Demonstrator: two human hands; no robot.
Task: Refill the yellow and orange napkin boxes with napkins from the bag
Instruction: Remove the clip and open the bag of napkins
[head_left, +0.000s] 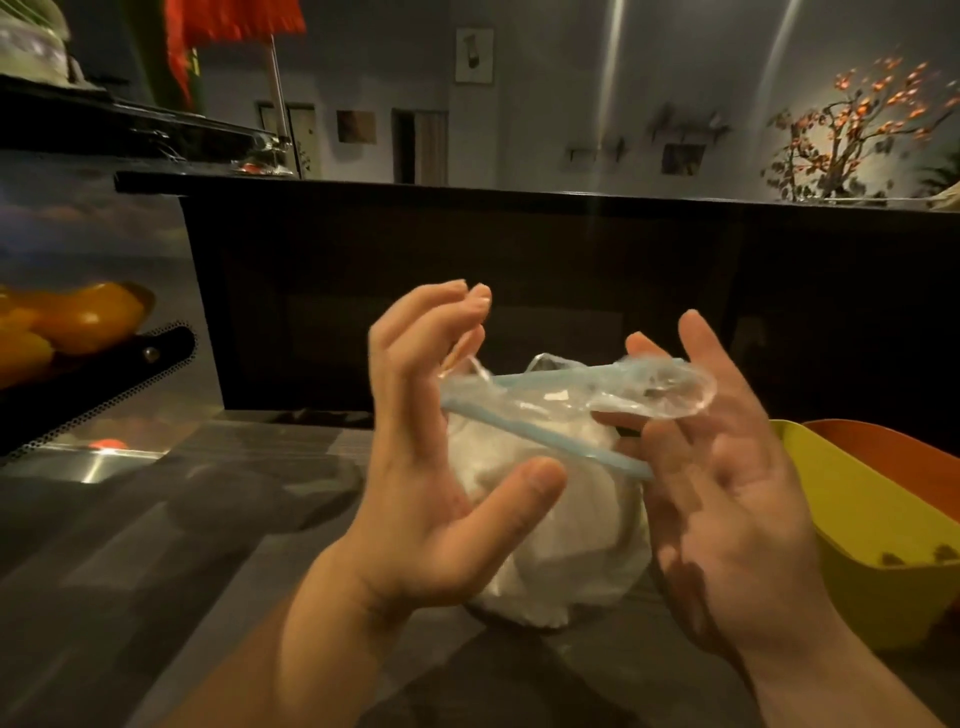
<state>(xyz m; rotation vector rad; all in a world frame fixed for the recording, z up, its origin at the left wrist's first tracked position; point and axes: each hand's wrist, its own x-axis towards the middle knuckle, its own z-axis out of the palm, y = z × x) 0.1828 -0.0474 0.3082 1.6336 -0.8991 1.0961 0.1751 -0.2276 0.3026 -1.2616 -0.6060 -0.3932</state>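
— Dim dining room at the back, dark counter (519, 260) across the middle, grey bench (156, 545) in front. Where's the bag?

— The bag (561, 519) stands on the bench between both hands, full of white napkins (571, 561). Its blue zip strip (545, 431) is stretched across the top.

— And the hands?

— The left hand (431, 493) has its fingers (467, 301) curled over, the rim caught near their tips, the thumb standing clear. The right hand (727, 509) is raised, palm to the camera, with clear film draped across it. Whether those fingers pinch the film or only carry it, I cannot tell.

— So which step?

— Opening the bag's mouth, I'd judge. No napkin is out. The yellow napkin box (857, 519) sits just right of the right hand, the orange napkin box (893, 441) behind it; the yellow one looks nearly bare inside.

— Next?

— Probably spread the mouth wider, then reach in with one hand while the other steadies the film, since it is limp and would collapse.
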